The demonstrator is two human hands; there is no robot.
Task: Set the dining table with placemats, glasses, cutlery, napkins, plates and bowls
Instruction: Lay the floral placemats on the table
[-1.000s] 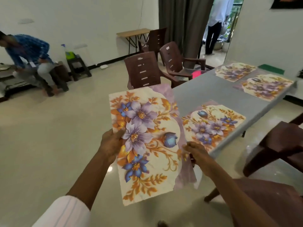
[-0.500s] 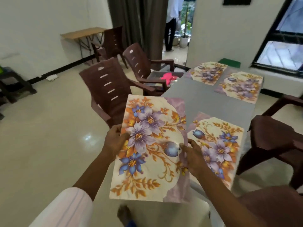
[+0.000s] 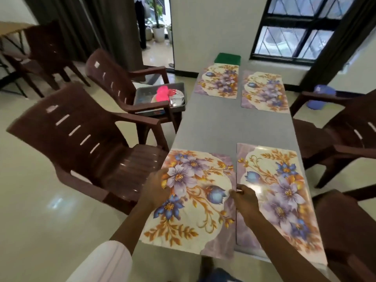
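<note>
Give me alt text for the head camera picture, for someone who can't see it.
A person's left hand and right hand hold a floral placemat by its side edges at the near left corner of a grey table. A matching mat lies beside it, and two more mats lie at the far end. Brown chairs flank the table.

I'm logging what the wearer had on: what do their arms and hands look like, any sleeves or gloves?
The left arm has a white sleeve with faint thin stripes, ending near the elbow; the forearm below is bare. The right arm shows no sleeve in frame. Left hand and right hand are bare: no gloves, rings or watch visible.
</note>
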